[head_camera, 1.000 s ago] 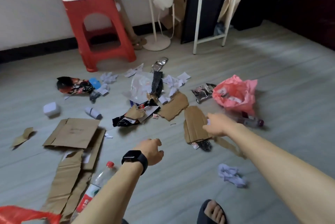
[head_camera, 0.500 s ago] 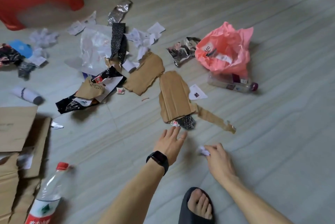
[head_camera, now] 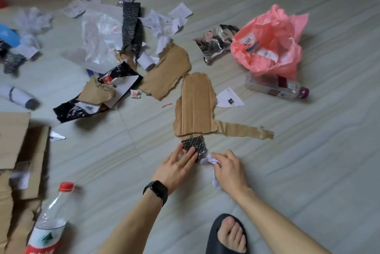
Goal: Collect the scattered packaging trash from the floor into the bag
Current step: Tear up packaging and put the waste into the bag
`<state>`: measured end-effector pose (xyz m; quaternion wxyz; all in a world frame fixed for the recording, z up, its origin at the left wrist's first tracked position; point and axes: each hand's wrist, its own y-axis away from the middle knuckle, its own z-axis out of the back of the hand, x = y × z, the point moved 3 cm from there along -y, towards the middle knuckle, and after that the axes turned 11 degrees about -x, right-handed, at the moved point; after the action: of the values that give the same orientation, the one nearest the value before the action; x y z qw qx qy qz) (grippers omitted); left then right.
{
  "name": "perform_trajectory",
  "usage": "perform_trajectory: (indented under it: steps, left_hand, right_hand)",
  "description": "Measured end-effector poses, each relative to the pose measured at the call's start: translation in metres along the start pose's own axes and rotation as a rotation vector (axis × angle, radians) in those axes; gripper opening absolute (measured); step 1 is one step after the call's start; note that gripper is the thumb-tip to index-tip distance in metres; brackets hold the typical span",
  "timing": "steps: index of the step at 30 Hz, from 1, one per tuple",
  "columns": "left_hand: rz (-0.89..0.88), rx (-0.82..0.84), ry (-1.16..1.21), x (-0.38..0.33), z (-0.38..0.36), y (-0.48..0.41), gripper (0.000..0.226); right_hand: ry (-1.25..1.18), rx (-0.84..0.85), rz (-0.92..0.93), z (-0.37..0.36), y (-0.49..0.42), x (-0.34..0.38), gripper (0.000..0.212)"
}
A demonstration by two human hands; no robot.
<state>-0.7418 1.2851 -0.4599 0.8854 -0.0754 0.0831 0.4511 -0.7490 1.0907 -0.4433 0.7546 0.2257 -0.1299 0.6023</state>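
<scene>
— Where does the trash lie against the fingers?

— A black patterned wrapper [head_camera: 195,147] pokes out from under the near end of the tall cardboard piece [head_camera: 195,103]. The left hand [head_camera: 176,168] lies flat on it, fingers straight and close together, tips on the wrapper's left part. Nothing is pinched.

— And the other one?

— The right hand [head_camera: 229,168] is just below the cardboard's near right corner. Its fingers curl round a crumpled white paper [head_camera: 209,160], which shows at the fingertips and again under the palm. The paper touches the wrapper's right edge.

— The bag?

— The pink bag [head_camera: 271,42] sits beyond and to the right of the cardboard, well apart from both hands, its mouth open and rumpled, with labelled scraps inside. A purple-capped bottle [head_camera: 275,88] lies to the right of the cardboard, at the bag's near side.

— What about the surface?

— A pale grey floor [head_camera: 308,171] with a faint streaked grain. A cardboard strip [head_camera: 242,130] runs right from the cardboard's near corner, and a white slip [head_camera: 229,98] lies just right of its middle. Left of the cardboard, wrappers, clear plastic and paper scraps lie scattered. Far to its near left lies a red-capped bottle [head_camera: 49,218]. A dark slipper [head_camera: 213,233] shows nearer than the cardboard, at the frame's bottom edge.
</scene>
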Motion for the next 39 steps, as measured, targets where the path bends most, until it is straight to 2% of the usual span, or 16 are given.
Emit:
perform_trajectory:
  steps: [2, 4, 8, 12, 15, 19, 21, 23, 26, 28, 30, 33, 34, 36, 37, 39]
  left_hand:
    - [0.083, 0.035, 0.085, 0.003, -0.002, 0.027, 0.054]
    - [0.149, 0.074, 0.117, 0.008, 0.006, 0.041, 0.043]
    - [0.153, 0.142, 0.068, 0.011, 0.020, 0.055, 0.048]
    - [0.128, 0.095, 0.031, 0.009, 0.028, 0.054, 0.040]
    - [0.113, 0.114, -0.001, 0.008, 0.027, 0.052, 0.006]
    - [0.083, 0.164, -0.005, 0.006, 0.030, 0.047, 0.015]
    - [0.112, 0.149, 0.000, 0.008, 0.029, 0.045, 0.034]
    - [0.189, 0.217, 0.014, 0.010, 0.034, 0.038, 0.040]
    - [0.246, 0.335, 0.019, 0.012, 0.033, 0.035, 0.054]
    - [0.243, 0.337, 0.019, 0.014, 0.034, 0.033, 0.051]
    - [0.228, 0.174, 0.047, 0.016, 0.042, 0.030, 0.037]
    - [0.129, 0.069, -0.017, 0.019, 0.039, 0.036, 0.013]
    - [0.131, 0.090, -0.033, 0.021, 0.038, 0.038, 0.016]
    - [0.135, 0.177, -0.027, 0.022, 0.034, 0.041, 0.037]
    - [0.144, 0.182, -0.013, 0.023, 0.032, 0.041, 0.039]
    - [0.153, 0.167, -0.021, 0.024, 0.032, 0.038, 0.035]
  right_hand:
    - [-0.005, -0.037, 0.025, -0.002, -0.003, 0.004, 0.034]
    - [-0.004, -0.039, 0.053, -0.005, -0.008, 0.012, 0.034]
    - [0.017, -0.011, 0.125, -0.013, -0.017, 0.027, 0.031]
    - [0.040, 0.029, 0.163, -0.015, -0.022, 0.034, 0.029]
    - [0.041, 0.088, 0.124, -0.018, -0.024, 0.034, 0.025]
    - [-0.056, 0.221, -0.004, -0.014, -0.021, 0.036, 0.014]
    - [-0.170, 0.159, -0.058, -0.004, -0.027, 0.040, 0.017]
    - [-0.240, -0.021, -0.077, 0.011, -0.047, 0.041, 0.015]
    - [-0.200, -0.196, -0.065, 0.027, -0.090, 0.037, 0.020]
    - [-0.100, -0.203, -0.054, 0.030, -0.123, 0.032, 0.030]
    - [-0.008, -0.170, -0.066, 0.027, -0.153, 0.026, 0.037]
    - [0.045, -0.089, -0.073, 0.017, -0.178, 0.025, 0.051]
    - [0.052, -0.094, -0.060, 0.014, -0.179, 0.028, 0.046]
    - [0.084, -0.099, -0.024, 0.007, -0.173, 0.034, 0.020]
    - [0.101, -0.101, 0.010, 0.003, -0.168, 0.036, 0.010]
    - [0.128, -0.132, 0.078, -0.002, -0.159, 0.039, 0.016]
